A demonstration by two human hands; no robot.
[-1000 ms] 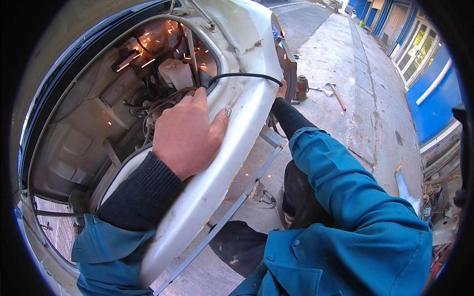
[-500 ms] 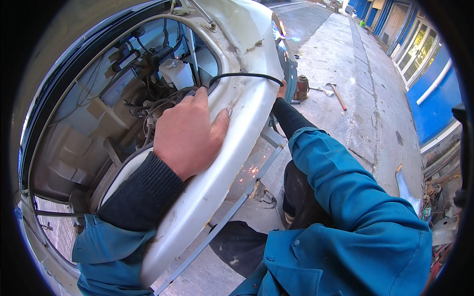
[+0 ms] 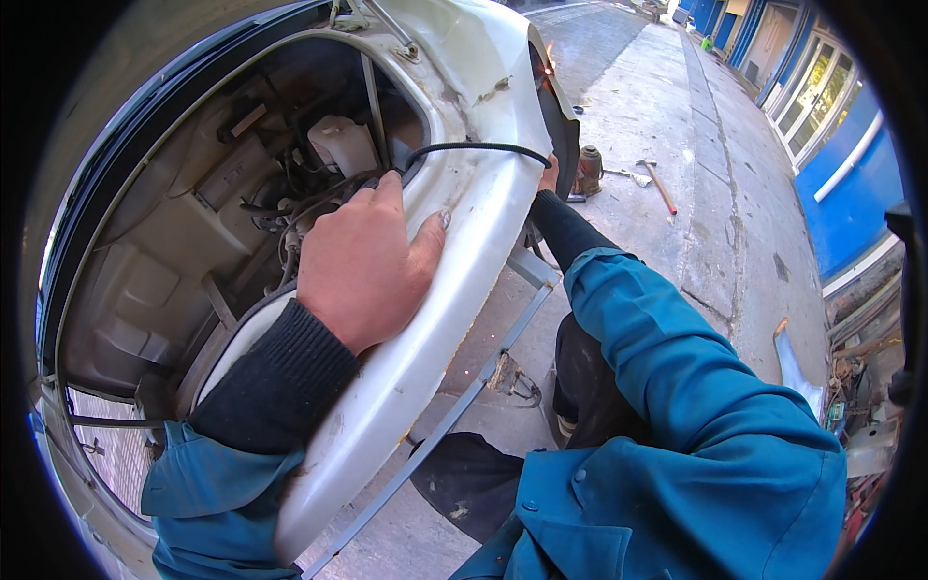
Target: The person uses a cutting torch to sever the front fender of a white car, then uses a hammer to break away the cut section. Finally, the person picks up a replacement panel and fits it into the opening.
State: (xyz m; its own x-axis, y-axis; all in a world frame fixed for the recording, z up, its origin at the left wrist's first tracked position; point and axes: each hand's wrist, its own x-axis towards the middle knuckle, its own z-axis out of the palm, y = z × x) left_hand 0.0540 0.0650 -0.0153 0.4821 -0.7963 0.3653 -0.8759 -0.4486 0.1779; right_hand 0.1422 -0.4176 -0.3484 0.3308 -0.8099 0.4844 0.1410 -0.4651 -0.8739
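Thumb (image 3: 432,244) spread from the fingers (image 3: 389,191), the left hand (image 3: 358,271) lies palm down on the white car panel (image 3: 459,290) bordering the engine bay (image 3: 145,285); the right hand (image 3: 549,174) is mostly hidden past the panel's outer edge, its openness and hold unclear.

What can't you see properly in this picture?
All in the head view:
- Anything the right grip holds: hidden behind the white body panel.
- Most fingertips of the left grip: hidden behind the hand itself.
- What makes the orange glow: too small, partly behind the panel.
- The rest of the scrap pile: cut off by the dark rim.
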